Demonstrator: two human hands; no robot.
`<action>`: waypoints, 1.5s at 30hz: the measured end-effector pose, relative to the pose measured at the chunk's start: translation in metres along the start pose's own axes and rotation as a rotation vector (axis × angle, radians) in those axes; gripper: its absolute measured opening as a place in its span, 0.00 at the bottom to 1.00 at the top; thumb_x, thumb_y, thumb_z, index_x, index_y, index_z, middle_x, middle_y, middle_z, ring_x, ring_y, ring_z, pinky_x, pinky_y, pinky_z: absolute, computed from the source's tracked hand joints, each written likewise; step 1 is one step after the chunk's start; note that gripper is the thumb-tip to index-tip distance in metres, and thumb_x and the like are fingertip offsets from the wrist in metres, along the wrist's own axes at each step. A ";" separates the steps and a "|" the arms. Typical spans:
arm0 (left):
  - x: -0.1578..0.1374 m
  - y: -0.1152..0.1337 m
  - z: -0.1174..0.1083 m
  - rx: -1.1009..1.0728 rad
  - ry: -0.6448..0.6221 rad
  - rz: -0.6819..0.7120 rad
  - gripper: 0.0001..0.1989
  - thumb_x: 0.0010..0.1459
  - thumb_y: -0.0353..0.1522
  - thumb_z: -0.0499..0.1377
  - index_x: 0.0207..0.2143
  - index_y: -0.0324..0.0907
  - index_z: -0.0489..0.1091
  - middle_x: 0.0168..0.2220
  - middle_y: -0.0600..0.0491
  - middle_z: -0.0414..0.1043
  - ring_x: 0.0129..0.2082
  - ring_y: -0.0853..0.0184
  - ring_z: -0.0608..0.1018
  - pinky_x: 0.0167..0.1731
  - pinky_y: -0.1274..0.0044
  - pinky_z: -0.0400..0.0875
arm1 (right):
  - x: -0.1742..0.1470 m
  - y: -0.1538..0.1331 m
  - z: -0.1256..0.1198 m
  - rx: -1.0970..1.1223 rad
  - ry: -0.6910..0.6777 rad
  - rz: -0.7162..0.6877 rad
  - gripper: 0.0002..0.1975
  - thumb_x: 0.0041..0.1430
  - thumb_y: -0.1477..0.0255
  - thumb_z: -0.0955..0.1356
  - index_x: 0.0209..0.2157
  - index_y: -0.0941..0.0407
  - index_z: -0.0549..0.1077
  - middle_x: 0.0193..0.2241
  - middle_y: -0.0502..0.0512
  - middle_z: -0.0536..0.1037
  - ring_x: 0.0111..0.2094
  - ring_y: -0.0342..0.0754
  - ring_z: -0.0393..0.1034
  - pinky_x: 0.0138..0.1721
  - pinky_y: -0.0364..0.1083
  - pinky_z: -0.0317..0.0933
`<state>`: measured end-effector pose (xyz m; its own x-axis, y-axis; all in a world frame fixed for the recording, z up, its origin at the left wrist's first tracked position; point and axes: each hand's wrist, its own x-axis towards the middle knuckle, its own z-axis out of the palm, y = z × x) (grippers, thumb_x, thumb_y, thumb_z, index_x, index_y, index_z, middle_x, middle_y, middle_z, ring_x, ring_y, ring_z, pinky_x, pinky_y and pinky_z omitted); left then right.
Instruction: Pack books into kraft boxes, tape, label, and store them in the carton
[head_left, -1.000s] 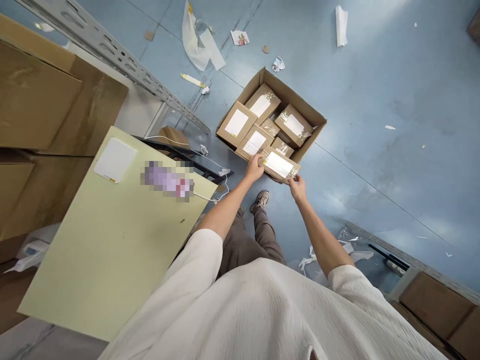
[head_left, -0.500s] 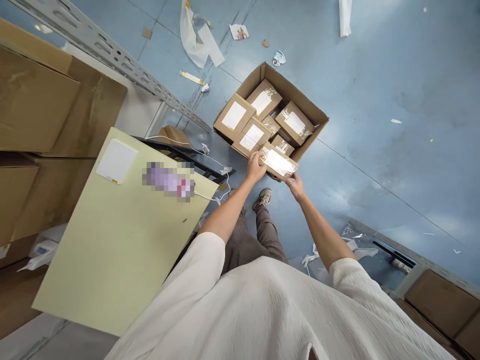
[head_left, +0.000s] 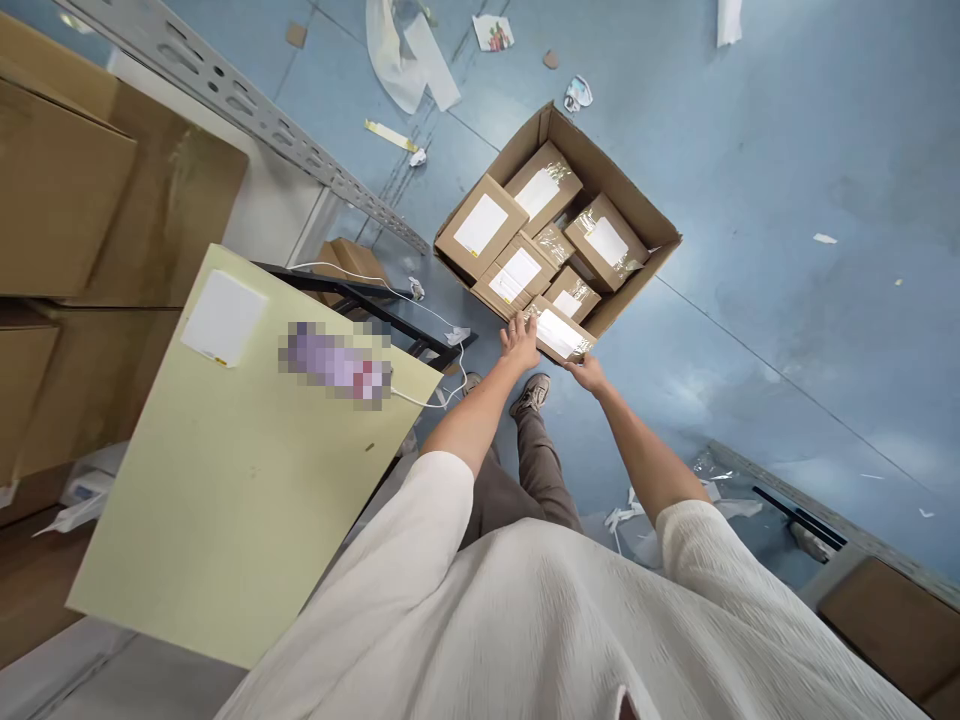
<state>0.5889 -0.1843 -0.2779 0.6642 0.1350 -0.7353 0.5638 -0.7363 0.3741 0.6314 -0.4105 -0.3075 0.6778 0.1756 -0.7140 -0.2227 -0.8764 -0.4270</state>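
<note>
A small cardboard box point(head_left: 561, 333) with a white label and shiny tape lies at the near corner of a large open carton point(head_left: 634, 270). My left hand point(head_left: 520, 341) grips its left end, fingers bent over the edge. At the box's near right corner, my right hand point(head_left: 587, 373) holds on with its fingertips partly hidden. Several other labelled boxes sit inside the carton, among them a larger box point(head_left: 480, 226) at the left and a taped box point(head_left: 606, 242) at the right.
A pale yellow-green tabletop point(head_left: 225, 500) at my left bears a white label sheet point(head_left: 224, 318) and a blurred purple item point(head_left: 337, 365) with a white cable. Metal shelving point(head_left: 247, 105) with big cartons point(head_left: 67, 190) stands beyond it. Paper scraps point(head_left: 431, 70) litter the blue floor.
The small box has gone down into the carton's near corner, with both hands still at it. My left fingers have shifted over its left end. The view has turned slightly.
</note>
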 end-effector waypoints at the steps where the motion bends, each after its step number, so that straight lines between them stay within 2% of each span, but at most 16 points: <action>1: 0.000 0.001 0.003 0.023 0.007 -0.003 0.55 0.63 0.32 0.64 0.87 0.43 0.42 0.88 0.39 0.32 0.86 0.43 0.41 0.82 0.46 0.41 | 0.000 0.000 0.001 -0.059 0.006 0.031 0.33 0.59 0.58 0.73 0.61 0.61 0.74 0.54 0.72 0.81 0.58 0.70 0.74 0.62 0.66 0.72; 3: -0.003 0.003 0.006 0.070 0.055 0.006 0.55 0.63 0.32 0.64 0.87 0.43 0.42 0.88 0.41 0.32 0.87 0.44 0.39 0.82 0.46 0.36 | -0.005 -0.004 0.003 -0.177 0.075 0.055 0.40 0.62 0.59 0.71 0.70 0.65 0.67 0.63 0.79 0.75 0.65 0.73 0.70 0.67 0.67 0.67; 6: -0.008 0.002 0.004 0.141 0.096 0.072 0.53 0.65 0.31 0.61 0.87 0.41 0.43 0.87 0.42 0.37 0.87 0.46 0.41 0.82 0.47 0.34 | -0.014 -0.012 0.012 -0.352 0.172 -0.126 0.44 0.65 0.63 0.67 0.78 0.64 0.56 0.75 0.81 0.62 0.72 0.74 0.61 0.72 0.69 0.60; 8: -0.009 0.000 0.002 0.185 0.071 0.117 0.52 0.66 0.31 0.60 0.87 0.41 0.41 0.87 0.41 0.39 0.87 0.46 0.43 0.83 0.48 0.34 | -0.017 -0.016 0.021 -0.453 0.123 -0.224 0.47 0.65 0.63 0.68 0.79 0.64 0.54 0.79 0.80 0.56 0.75 0.76 0.55 0.73 0.71 0.57; 11: -0.006 0.000 0.002 0.245 0.026 0.142 0.55 0.65 0.33 0.62 0.87 0.40 0.38 0.87 0.40 0.39 0.86 0.44 0.44 0.82 0.47 0.34 | -0.013 -0.017 0.031 -0.533 0.035 -0.215 0.52 0.62 0.60 0.71 0.80 0.66 0.52 0.80 0.82 0.51 0.78 0.79 0.47 0.75 0.72 0.53; 14: 0.000 0.003 0.003 0.274 -0.006 0.146 0.59 0.62 0.35 0.68 0.87 0.37 0.40 0.87 0.36 0.36 0.86 0.43 0.44 0.83 0.49 0.37 | -0.006 -0.015 0.031 -0.529 -0.023 -0.166 0.55 0.60 0.58 0.73 0.80 0.65 0.50 0.81 0.81 0.48 0.80 0.79 0.43 0.76 0.71 0.51; 17: 0.007 0.002 0.003 0.218 -0.063 0.141 0.63 0.57 0.36 0.73 0.86 0.34 0.44 0.87 0.33 0.35 0.86 0.40 0.44 0.83 0.50 0.39 | -0.002 -0.014 0.026 -0.497 -0.054 -0.144 0.54 0.60 0.58 0.73 0.81 0.61 0.51 0.82 0.78 0.48 0.80 0.79 0.43 0.76 0.71 0.50; 21: 0.013 -0.011 0.002 0.160 -0.103 0.171 0.67 0.52 0.37 0.74 0.86 0.35 0.43 0.87 0.33 0.35 0.86 0.38 0.44 0.83 0.49 0.35 | -0.003 -0.015 0.022 -0.472 -0.054 -0.159 0.51 0.61 0.60 0.72 0.80 0.58 0.53 0.82 0.77 0.50 0.80 0.80 0.46 0.75 0.76 0.48; 25: 0.017 -0.021 0.006 0.186 -0.093 0.197 0.70 0.49 0.38 0.76 0.86 0.32 0.42 0.86 0.31 0.34 0.86 0.37 0.43 0.83 0.51 0.32 | -0.008 -0.013 0.025 -0.490 -0.049 -0.173 0.49 0.63 0.60 0.72 0.80 0.57 0.55 0.82 0.75 0.50 0.80 0.79 0.45 0.75 0.75 0.47; 28: 0.019 -0.021 0.008 0.210 -0.096 0.188 0.68 0.51 0.38 0.75 0.85 0.31 0.43 0.86 0.30 0.34 0.86 0.37 0.42 0.83 0.51 0.33 | -0.012 -0.012 0.027 -0.509 -0.058 -0.173 0.49 0.64 0.61 0.71 0.81 0.58 0.55 0.84 0.74 0.47 0.82 0.77 0.40 0.76 0.73 0.48; 31: 0.016 -0.016 0.007 0.218 -0.081 0.175 0.61 0.56 0.34 0.71 0.85 0.31 0.45 0.86 0.31 0.36 0.86 0.41 0.44 0.83 0.50 0.34 | -0.018 -0.012 0.027 -0.512 -0.060 -0.173 0.46 0.66 0.61 0.70 0.80 0.58 0.57 0.84 0.73 0.47 0.82 0.75 0.41 0.76 0.73 0.48; 34: 0.003 -0.009 0.003 0.202 -0.063 0.162 0.55 0.60 0.32 0.65 0.85 0.32 0.47 0.86 0.32 0.39 0.86 0.42 0.45 0.83 0.48 0.33 | -0.031 -0.013 0.024 -0.489 -0.050 -0.172 0.41 0.67 0.62 0.70 0.78 0.55 0.63 0.83 0.70 0.51 0.81 0.74 0.46 0.76 0.73 0.50; 38: -0.029 -0.004 -0.008 0.213 -0.089 0.198 0.49 0.63 0.29 0.59 0.84 0.28 0.49 0.85 0.30 0.41 0.86 0.44 0.45 0.82 0.47 0.34 | -0.054 -0.019 0.010 -0.468 -0.028 -0.146 0.37 0.66 0.63 0.71 0.75 0.53 0.67 0.82 0.70 0.55 0.79 0.74 0.50 0.74 0.73 0.53; 45: -0.101 0.008 -0.055 0.225 -0.035 0.258 0.47 0.64 0.26 0.56 0.84 0.31 0.48 0.85 0.32 0.45 0.86 0.47 0.48 0.83 0.48 0.40 | -0.106 -0.063 -0.042 -0.497 0.032 -0.113 0.35 0.69 0.65 0.68 0.75 0.56 0.69 0.80 0.73 0.58 0.78 0.74 0.55 0.75 0.72 0.55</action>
<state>0.5534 -0.1675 -0.1698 0.7514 -0.0946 -0.6530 0.2542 -0.8718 0.4188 0.6035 -0.3927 -0.1818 0.7015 0.2748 -0.6575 0.2083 -0.9614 -0.1797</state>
